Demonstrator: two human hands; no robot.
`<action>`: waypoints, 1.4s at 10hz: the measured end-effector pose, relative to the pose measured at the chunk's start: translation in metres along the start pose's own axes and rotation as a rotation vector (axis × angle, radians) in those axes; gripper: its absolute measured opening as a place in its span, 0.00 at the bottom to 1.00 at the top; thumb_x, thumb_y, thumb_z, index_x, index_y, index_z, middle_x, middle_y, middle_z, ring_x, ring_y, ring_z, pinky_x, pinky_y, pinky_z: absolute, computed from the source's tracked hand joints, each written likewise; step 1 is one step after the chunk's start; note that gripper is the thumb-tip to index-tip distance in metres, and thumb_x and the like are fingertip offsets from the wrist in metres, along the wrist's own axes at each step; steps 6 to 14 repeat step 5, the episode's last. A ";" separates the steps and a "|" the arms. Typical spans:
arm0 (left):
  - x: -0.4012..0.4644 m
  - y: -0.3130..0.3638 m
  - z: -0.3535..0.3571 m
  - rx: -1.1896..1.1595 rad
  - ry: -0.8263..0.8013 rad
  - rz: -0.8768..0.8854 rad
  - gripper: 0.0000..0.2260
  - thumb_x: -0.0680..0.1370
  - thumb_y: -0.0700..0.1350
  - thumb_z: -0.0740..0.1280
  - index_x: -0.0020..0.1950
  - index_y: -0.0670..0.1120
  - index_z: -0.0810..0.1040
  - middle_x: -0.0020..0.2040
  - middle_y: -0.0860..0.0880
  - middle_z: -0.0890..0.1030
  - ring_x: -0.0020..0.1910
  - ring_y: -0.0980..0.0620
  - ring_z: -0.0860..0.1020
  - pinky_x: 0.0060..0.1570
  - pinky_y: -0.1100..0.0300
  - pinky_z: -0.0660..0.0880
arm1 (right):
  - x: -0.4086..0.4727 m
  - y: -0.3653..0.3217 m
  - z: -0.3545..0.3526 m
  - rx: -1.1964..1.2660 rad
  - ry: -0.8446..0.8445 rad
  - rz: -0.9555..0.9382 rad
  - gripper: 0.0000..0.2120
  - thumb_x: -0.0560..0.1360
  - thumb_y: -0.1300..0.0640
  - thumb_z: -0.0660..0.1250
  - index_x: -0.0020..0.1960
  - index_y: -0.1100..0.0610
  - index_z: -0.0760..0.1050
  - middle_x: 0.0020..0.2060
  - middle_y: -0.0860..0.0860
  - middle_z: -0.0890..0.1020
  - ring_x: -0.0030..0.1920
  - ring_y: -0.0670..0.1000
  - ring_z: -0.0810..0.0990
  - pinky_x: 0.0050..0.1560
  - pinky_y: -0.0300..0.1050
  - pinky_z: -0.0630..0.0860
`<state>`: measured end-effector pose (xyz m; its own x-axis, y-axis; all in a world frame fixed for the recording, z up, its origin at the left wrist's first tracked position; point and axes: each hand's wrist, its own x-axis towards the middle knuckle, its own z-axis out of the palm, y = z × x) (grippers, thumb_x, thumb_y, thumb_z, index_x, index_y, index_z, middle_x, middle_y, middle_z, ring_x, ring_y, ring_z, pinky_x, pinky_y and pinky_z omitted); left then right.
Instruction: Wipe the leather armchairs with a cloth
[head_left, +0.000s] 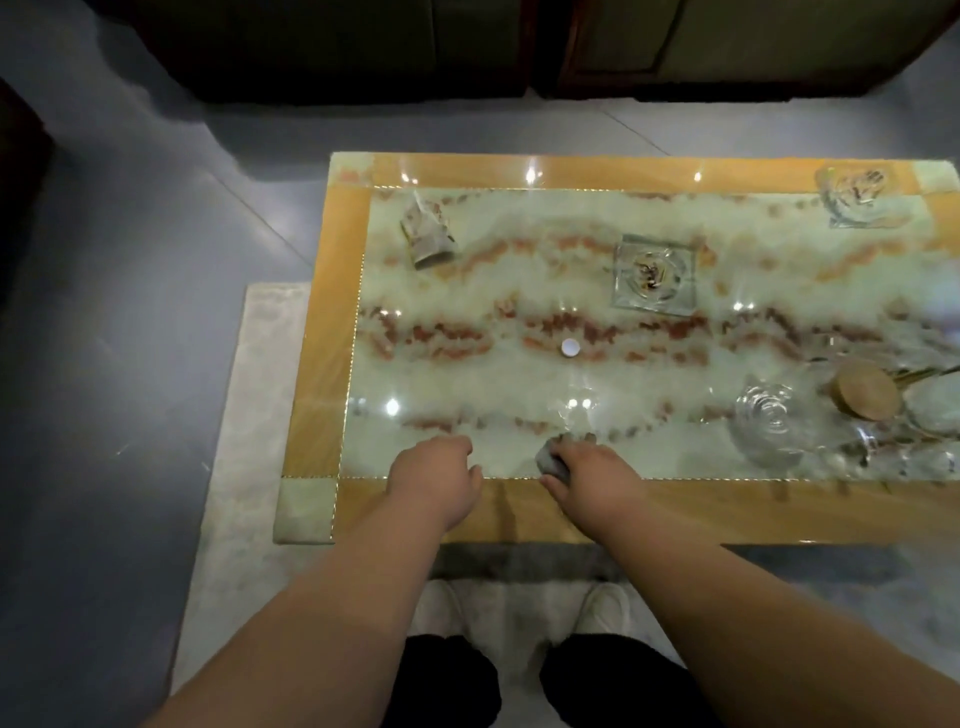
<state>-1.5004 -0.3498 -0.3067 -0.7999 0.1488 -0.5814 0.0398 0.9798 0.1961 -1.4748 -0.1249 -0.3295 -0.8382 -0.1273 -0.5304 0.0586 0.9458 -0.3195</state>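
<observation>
Cloth (553, 464), grey, bunched under right hand (592, 475), fingers curled round it at near edge of marble coffee table (332, 322). Left hand (439, 475) just beside, loosely fisted, holding nothing. Glass ashtray (653, 278) mid-table; leather armchairs (311, 47) beyond.

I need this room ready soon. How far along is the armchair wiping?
Nothing on the armchairs looks done from here; they sit across the coffee table, out of reach. In hand: the right hand grips a grey cloth at the table's near edge; the left hand holds nothing. Wiping remains.
</observation>
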 end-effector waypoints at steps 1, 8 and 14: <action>0.024 0.000 0.036 0.026 -0.002 0.002 0.17 0.84 0.56 0.61 0.70 0.51 0.77 0.65 0.49 0.81 0.63 0.46 0.79 0.59 0.51 0.77 | 0.026 0.017 0.036 -0.043 -0.003 -0.015 0.15 0.81 0.40 0.63 0.64 0.47 0.74 0.56 0.48 0.78 0.59 0.52 0.75 0.60 0.49 0.75; 0.074 0.018 0.087 0.080 0.007 0.029 0.19 0.84 0.56 0.60 0.73 0.50 0.74 0.67 0.48 0.78 0.65 0.45 0.78 0.60 0.49 0.77 | 0.066 0.068 0.081 -0.165 -0.057 -0.047 0.29 0.82 0.35 0.58 0.81 0.42 0.61 0.83 0.50 0.57 0.82 0.59 0.53 0.81 0.57 0.55; 0.074 0.018 0.087 0.080 0.007 0.029 0.19 0.84 0.56 0.60 0.73 0.50 0.74 0.67 0.48 0.78 0.65 0.45 0.78 0.60 0.49 0.77 | 0.066 0.068 0.081 -0.165 -0.057 -0.047 0.29 0.82 0.35 0.58 0.81 0.42 0.61 0.83 0.50 0.57 0.82 0.59 0.53 0.81 0.57 0.55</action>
